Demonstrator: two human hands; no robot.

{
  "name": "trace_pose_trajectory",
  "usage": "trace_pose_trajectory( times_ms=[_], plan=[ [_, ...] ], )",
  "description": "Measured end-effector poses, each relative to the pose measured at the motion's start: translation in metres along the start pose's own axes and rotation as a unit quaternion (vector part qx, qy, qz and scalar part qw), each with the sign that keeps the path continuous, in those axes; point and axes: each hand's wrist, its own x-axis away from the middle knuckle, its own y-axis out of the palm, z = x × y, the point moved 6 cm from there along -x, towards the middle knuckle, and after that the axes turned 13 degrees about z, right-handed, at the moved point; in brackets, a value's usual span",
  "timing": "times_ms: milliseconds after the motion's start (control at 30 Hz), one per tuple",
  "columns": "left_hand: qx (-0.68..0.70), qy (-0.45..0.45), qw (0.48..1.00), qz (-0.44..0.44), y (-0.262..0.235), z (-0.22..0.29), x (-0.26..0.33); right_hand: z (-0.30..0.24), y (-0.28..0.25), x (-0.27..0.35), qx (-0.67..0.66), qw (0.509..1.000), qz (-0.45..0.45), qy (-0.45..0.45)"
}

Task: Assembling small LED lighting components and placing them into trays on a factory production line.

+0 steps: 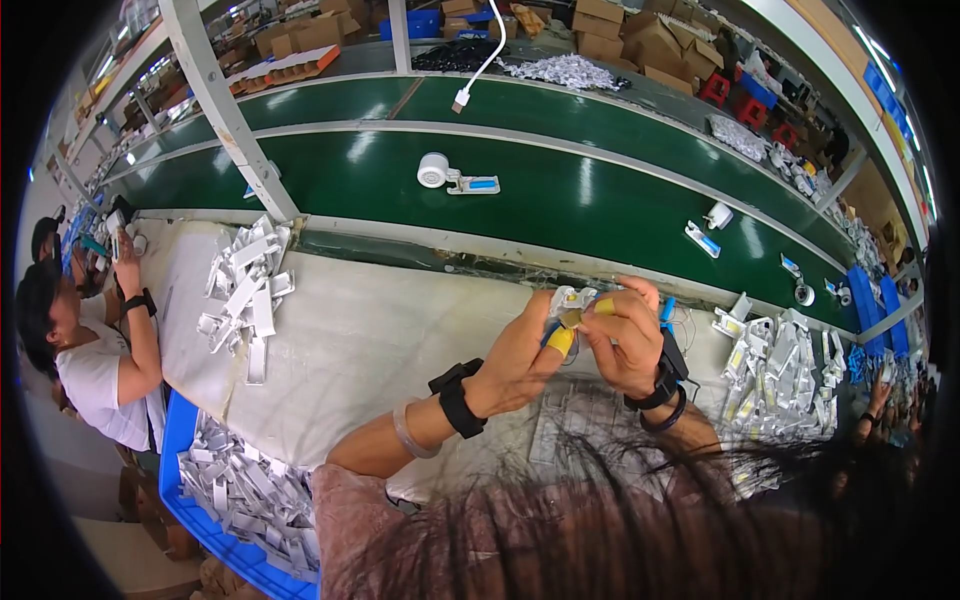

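Over the work table, my left hand (518, 358) and my right hand (628, 342) meet with fingers closed on a small white plastic part (572, 298). The left thumb and a right finger wear yellow finger covers. A small brownish piece sits between the fingertips, but its kind is hidden by them. Just beyond my right hand lies a blue piece (668, 308) with thin wires close by. Under my forearms a clear, gridded plastic tray or sheet (570, 430) rests on the table, partly covered by hair.
White plastic casings (245, 285) lie heaped at left, more (780, 370) at right. A blue bin (178, 470) holds similar casings. On the green conveyor (350, 165) sits a round white device with a blue-celled holder (472, 185). A white cable (497, 45) hangs overhead. A co-worker (100, 350) works at left.
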Motion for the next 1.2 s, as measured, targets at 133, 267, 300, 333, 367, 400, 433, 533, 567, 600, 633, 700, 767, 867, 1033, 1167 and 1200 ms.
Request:
trace_pose_trajectory(
  times_ms=[133,267,300,333,367,400,433,533,567,600,633,700,767,867,1033,1167,1200],
  plan=[
    [0.023,-0.016,1.0,-0.002,0.002,-0.002,0.0,0.0,0.0,0.0,0.002,1.0,-0.002,0.002],
    [0.011,-0.016,1.0,0.007,0.001,-0.003,0.001,0.0,0.0,0.0,0.005,1.0,-0.004,0.005],
    [0.011,-0.016,1.0,0.008,0.001,-0.003,0.001,0.0,0.0,0.0,0.007,1.0,-0.007,0.007],
    [-0.003,-0.029,1.0,0.008,0.001,-0.004,0.001,-0.001,0.0,0.0,0.007,1.0,-0.007,0.008],
    [-0.017,-0.041,0.999,0.008,0.0,-0.006,0.001,-0.001,0.001,-0.001,0.013,1.0,-0.012,0.012],
    [-0.017,-0.042,0.999,0.008,0.0,-0.006,0.001,-0.001,0.002,-0.001,0.018,1.0,-0.018,0.016],
    [-0.062,-0.006,0.998,0.017,-0.001,-0.002,0.0,-0.001,0.002,-0.001,0.018,1.0,-0.018,0.016],
    [-0.127,0.033,0.991,0.027,-0.003,0.001,-0.001,0.001,0.003,0.002,0.021,0.999,-0.017,0.025],
    [-0.148,0.035,0.988,0.028,-0.003,0.001,-0.001,0.002,0.003,0.003,0.02,0.999,-0.015,0.028],
    [-0.148,0.035,0.988,0.029,-0.003,0.002,-0.001,0.002,0.004,0.003,0.019,0.999,-0.014,0.031],
    [-0.166,0.036,0.985,0.024,-0.003,0.002,-0.001,0.002,0.004,0.004,0.02,0.999,-0.014,0.032],
    [-0.184,0.037,0.982,0.018,-0.002,0.004,-0.001,0.003,0.002,0.005,0.017,0.999,-0.008,0.028],
    [-0.109,-0.008,0.994,0.018,-0.001,0.005,0.0,0.003,0.002,0.006,0.014,1.0,-0.004,0.027],
    [-0.097,0.007,0.995,0.019,0.0,0.004,0.0,0.003,0.002,0.006,0.009,1.0,0.001,0.023],
    [-0.119,0.017,0.993,0.018,0.0,0.005,0.0,0.001,0.001,0.006,0.008,1.0,0.006,0.015],
    [-0.134,0.012,0.991,0.009,0.0,0.002,0.0,0.003,0.001,0.007,0.009,1.0,0.006,0.017],
    [-0.134,0.012,0.991,0.008,0.0,0.002,0.0,0.004,0.001,0.007,0.009,1.0,0.006,0.018]
  ],
)
